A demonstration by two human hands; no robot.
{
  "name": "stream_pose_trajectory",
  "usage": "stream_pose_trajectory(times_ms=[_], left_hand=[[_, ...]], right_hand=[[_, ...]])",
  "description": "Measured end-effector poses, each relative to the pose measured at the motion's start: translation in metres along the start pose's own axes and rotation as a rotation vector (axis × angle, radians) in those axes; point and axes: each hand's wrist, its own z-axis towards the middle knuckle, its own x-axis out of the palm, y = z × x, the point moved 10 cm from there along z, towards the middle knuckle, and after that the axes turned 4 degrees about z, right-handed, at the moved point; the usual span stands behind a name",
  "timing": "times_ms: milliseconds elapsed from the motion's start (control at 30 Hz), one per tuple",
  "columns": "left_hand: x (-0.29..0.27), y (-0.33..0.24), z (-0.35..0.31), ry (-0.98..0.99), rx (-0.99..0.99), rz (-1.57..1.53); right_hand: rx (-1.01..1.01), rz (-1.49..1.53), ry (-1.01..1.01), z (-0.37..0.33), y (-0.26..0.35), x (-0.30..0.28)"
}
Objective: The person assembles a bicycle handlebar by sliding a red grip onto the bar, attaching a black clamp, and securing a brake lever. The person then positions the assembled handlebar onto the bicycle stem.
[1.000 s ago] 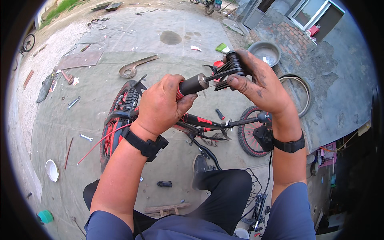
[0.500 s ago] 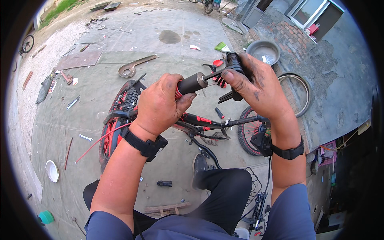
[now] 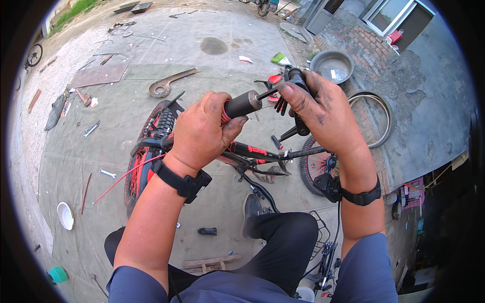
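Note:
My left hand (image 3: 199,126) is closed round a short black cylinder (image 3: 242,105) with a red band and a silvery end. The rest of that part is hidden in my fist. My right hand (image 3: 328,108) grips a black folding hex key set (image 3: 296,77) with several keys fanned out. One long key reaches left from it to the middle of the cylinder's silvery end; how deep it sits cannot be seen. Both hands are raised above a black and red bicycle (image 3: 251,151) lying on the ground.
Wrenches (image 3: 92,129), a white bowl (image 3: 65,216) and a black bicycle stem (image 3: 207,231) lie around me. A metal chain guard (image 3: 160,90) is farther off. By the wall at right stand a grey basin (image 3: 331,56) and a loose tyre (image 3: 388,132). A wire basket (image 3: 320,237) lies near my knee.
My right hand has turned the hex key set slightly, and its lower keys have swung down. My left hand and the cylinder stay nearly still.

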Motion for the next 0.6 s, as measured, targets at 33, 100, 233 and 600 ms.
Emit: stream_pose_trajectory(times_ms=[33,100,233,600], left_hand=[[0.000,0.000,0.000,-0.001,0.000,-0.003],[-0.001,-0.001,0.000,-0.010,0.007,0.008],[0.000,0.000,0.000,0.001,0.000,-0.012],[-0.001,0.000,0.000,0.020,0.003,-0.006]], right_hand=[[-0.007,0.015,-0.005,0.000,0.000,0.000],[-0.004,0.040,-0.012,0.001,-0.003,0.000],[-0.092,-0.026,-0.072,0.001,0.002,-0.008],[0.243,0.984,-0.017,-0.044,-0.106,0.014]])
